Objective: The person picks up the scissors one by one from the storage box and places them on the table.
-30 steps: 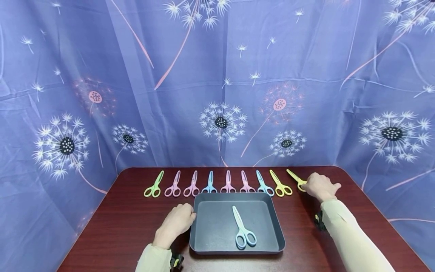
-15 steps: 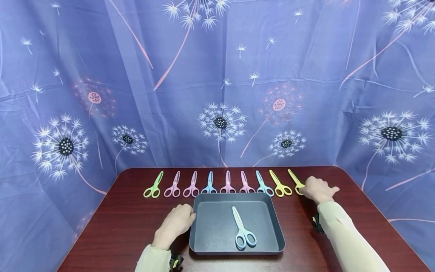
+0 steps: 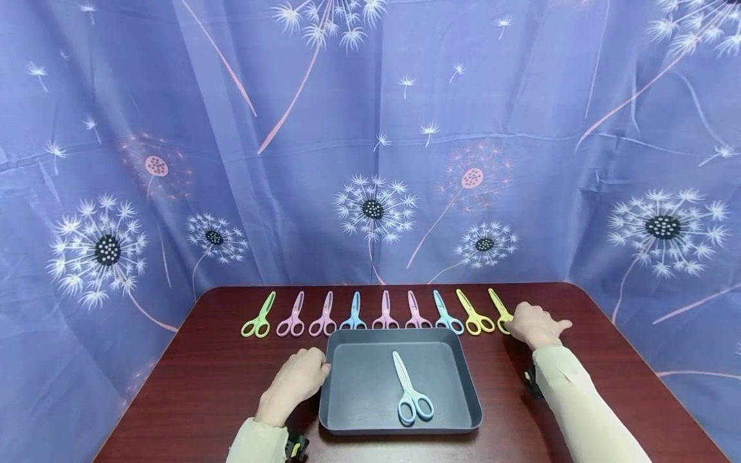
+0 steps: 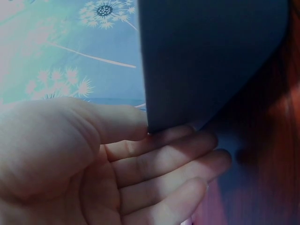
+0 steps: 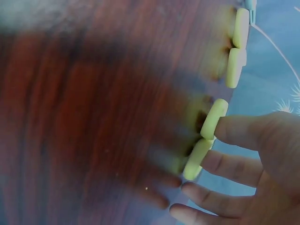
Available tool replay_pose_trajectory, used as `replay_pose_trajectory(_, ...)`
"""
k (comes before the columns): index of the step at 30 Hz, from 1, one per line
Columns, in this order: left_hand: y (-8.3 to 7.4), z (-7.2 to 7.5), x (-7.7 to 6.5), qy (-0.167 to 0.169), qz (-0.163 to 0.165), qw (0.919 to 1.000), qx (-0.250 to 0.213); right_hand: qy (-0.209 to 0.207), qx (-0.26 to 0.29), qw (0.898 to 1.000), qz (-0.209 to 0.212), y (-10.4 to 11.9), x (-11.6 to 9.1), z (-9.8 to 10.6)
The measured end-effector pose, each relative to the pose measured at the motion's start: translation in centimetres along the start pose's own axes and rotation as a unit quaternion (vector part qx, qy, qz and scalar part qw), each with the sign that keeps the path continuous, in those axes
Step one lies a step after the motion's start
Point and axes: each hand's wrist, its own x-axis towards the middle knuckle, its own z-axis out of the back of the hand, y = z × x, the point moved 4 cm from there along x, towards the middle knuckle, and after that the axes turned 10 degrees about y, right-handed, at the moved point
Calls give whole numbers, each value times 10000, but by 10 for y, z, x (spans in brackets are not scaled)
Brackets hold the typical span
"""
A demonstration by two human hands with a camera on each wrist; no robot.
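My left hand (image 3: 298,379) pinches the left rim of a dark grey baking tray (image 3: 334,411). In the left wrist view its thumb (image 4: 124,123) lies at the tray's edge (image 4: 206,61), with fingers bent underneath. A pair of pale blue scissors (image 3: 410,386) lies in the tray. At the far right, my right hand (image 3: 535,325) holds yellow scissors (image 3: 499,307) by the handles as they lie on the table, blades pointing back. In the right wrist view, thumb and index finger (image 5: 234,166) are at the yellow handle loops (image 5: 214,118); the other fingers stay free.
Several more scissors line the back of the dark red table (image 3: 208,373): green (image 3: 260,318), pink (image 3: 295,315), blue (image 3: 354,312) and a second yellow pair (image 3: 471,312). The tray's back rim stands close to the row. A blue dandelion-print curtain (image 3: 289,161) hangs behind.
My right hand has shifted slightly left, swinging the yellow scissors' handles left so that they lie more in line with the neighbouring yellow pair. The left hand stays at the tray.
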Motion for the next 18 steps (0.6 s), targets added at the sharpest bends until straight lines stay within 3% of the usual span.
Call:
replay_pose_trajectory(12,-1,3,-2,-69,-18,10000,9,-110,29,9998,152,2,-4,-1)
replay_pose_trajectory(18,-1,2,-2,-11,-10,10000,-26,-35,483,9982,356,2,-18,7)
